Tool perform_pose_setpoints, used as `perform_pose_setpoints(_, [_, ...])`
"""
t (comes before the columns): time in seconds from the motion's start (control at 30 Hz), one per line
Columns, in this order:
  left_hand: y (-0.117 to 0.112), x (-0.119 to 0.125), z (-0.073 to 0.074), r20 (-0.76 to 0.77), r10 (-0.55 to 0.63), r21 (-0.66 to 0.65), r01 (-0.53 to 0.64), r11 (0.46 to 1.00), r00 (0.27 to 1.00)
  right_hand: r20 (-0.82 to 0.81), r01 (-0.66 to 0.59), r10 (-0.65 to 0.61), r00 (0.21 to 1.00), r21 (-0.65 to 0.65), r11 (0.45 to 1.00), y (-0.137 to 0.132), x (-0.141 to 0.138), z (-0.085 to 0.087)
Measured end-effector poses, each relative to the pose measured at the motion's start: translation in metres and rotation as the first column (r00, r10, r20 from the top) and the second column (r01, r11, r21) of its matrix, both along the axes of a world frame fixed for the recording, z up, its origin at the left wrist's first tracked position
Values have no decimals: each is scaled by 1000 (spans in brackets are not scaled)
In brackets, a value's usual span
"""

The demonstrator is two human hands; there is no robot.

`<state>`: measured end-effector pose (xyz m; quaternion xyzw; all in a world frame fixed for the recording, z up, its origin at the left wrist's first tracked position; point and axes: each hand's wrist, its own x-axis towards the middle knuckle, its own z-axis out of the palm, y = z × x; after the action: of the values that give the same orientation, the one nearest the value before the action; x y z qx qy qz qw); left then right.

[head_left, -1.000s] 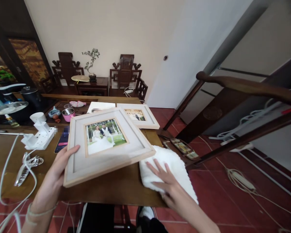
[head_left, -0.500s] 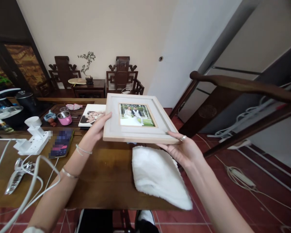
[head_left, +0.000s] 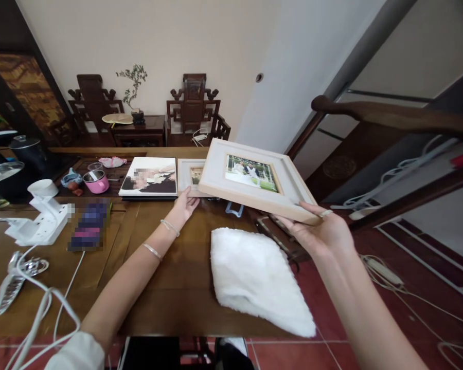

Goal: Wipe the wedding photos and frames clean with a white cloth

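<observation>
My right hand [head_left: 324, 226] grips the near right corner of a light wooden picture frame [head_left: 212, 187], thumb on top and fingers below. The frame is tilted in the air and holds a photo [head_left: 250, 173] of two people outdoors. Under its left side, a second picture frame [head_left: 183, 167] lies on the table, partly hidden. My left hand [head_left: 187, 204] is at that frame's near edge, thumb over the rim and fingers closed beneath. Below the raised frame, a white fluffy cloth [head_left: 254, 277] lies at the table's right end.
Left on the table [head_left: 170, 298] are a photo album [head_left: 150, 177], a pink cup [head_left: 96, 182], a phone [head_left: 89, 226], a white power strip [head_left: 46, 226] with cables, and a silver hair clip [head_left: 11, 288]. A wooden chair [head_left: 339, 164] stands at the right.
My left hand has let go of the raised frame and moved to the second frame, now in view. My right hand has carried the raised frame to the right.
</observation>
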<state>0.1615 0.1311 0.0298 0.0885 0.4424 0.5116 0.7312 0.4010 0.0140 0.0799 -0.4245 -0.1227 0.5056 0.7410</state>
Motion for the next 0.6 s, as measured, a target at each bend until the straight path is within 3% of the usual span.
perform_pose_setpoints(0.13, [11,1,-3,-5,33,11,-33,999,999,-56,95,-101,993,-93,991,-6,-4,9])
perform_pose_setpoints(0.4, [7,-1,3,37,-12,89,9,996,999,-20,175,-176,984,-44,984,-19,0,33])
perform_pose_setpoints(0.5, [0,-1,13,82,-40,131,29,991,996,28,188,-188,982,7,982,-25,0,43])
perform_pose_setpoints(0.6, [-9,-5,33,130,-77,182,53,982,988,66,209,-209,976,11,978,-32,-3,54])
